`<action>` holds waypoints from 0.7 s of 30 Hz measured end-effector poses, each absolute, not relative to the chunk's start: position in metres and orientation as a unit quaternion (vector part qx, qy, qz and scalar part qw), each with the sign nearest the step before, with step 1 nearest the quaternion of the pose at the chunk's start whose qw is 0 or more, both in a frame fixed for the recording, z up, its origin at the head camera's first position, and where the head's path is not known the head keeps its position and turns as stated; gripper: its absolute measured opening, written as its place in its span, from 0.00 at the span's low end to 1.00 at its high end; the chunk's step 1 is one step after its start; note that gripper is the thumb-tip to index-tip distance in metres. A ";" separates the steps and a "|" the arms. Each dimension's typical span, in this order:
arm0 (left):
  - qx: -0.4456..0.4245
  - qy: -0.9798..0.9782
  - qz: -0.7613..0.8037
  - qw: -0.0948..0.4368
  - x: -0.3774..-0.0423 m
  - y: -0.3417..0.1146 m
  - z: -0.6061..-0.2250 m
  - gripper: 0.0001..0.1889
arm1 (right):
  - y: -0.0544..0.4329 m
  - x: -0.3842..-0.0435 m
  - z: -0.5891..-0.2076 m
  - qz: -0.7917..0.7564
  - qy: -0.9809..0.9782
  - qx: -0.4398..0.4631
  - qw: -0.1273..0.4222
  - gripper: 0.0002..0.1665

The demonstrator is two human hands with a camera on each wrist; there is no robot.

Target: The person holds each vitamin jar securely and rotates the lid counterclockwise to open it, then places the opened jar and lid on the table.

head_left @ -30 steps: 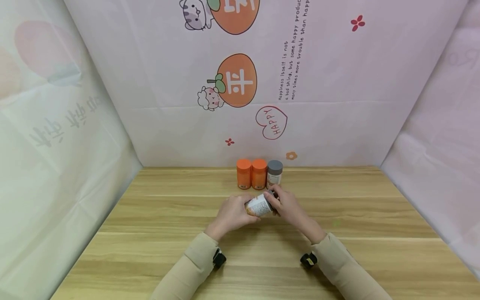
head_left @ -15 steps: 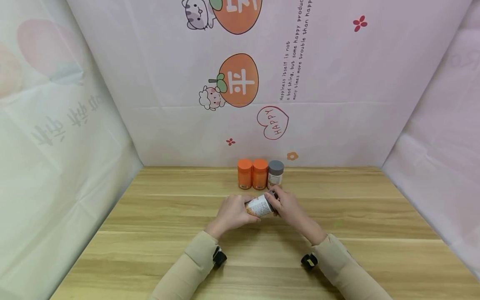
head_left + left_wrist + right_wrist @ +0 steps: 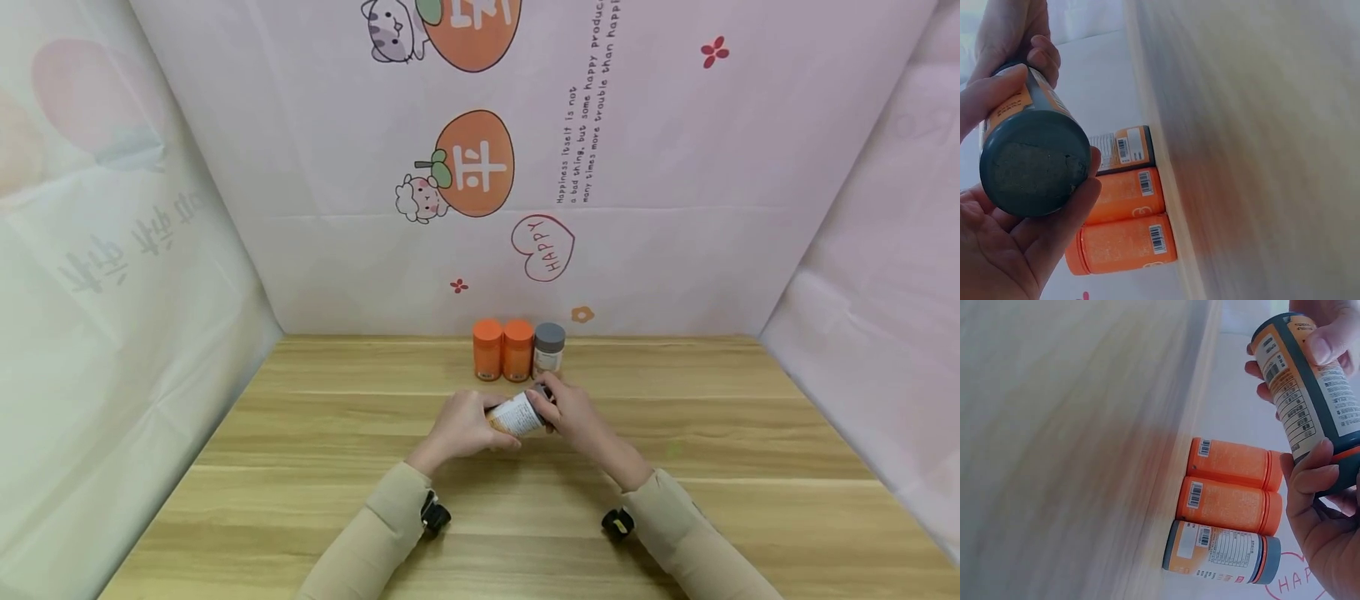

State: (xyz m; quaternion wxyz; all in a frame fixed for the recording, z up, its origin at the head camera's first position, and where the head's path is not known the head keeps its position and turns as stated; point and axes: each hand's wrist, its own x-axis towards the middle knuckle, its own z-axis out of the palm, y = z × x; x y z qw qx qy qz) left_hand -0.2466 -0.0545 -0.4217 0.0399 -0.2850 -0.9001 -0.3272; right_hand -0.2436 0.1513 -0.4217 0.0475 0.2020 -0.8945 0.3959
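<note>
- Closest in, two beige sleeves [image 3: 371,525] reach over the wood-grain table [image 3: 525,558], each with a small black device [image 3: 618,523] at the wrist
- And there's the left hand [image 3: 467,423], thumb and fingers wrapped round the bottom end of the white-labelled bottle [image 3: 516,416]
- Over on the other end, the right hand [image 3: 577,412] has its fingers curled round the dark grey cap [image 3: 1349,470], an orange ring [image 3: 1347,452] showing just below it
- The white-labelled bottle itself is up off the table between the two hands, lying over at a tilt, its dark base [image 3: 1035,165] in plain sight from the left wrist
- Just beyond, the standing row: two orange bottles [image 3: 487,352] side by side, upright, and right next to them, on the person's right, a grey-capped bottle [image 3: 549,348], partly behind the right hand
- Behind them all, a pale printed sheet [image 3: 660,250], with a red heart [image 3: 543,247] reading HAPPY low down above the row
</note>
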 end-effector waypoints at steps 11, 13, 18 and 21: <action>-0.275 -0.897 -0.346 0.005 -0.247 -0.056 -0.418 0.27 | 0.152 -0.244 -0.424 0.400 -0.887 0.223 0.062 0.14; -0.272 -0.892 -0.361 -0.008 -0.247 -0.057 -0.417 0.26 | 0.152 -0.243 -0.424 0.412 -0.878 0.234 0.068 0.13; -0.262 -0.879 -0.397 -0.038 -0.248 -0.057 -0.413 0.23 | 0.155 -0.241 -0.422 0.430 -0.858 0.267 0.089 0.10; -0.261 -0.873 -0.409 -0.047 -0.249 -0.057 -0.412 0.23 | 0.157 -0.241 -0.422 0.426 -0.853 0.284 0.100 0.10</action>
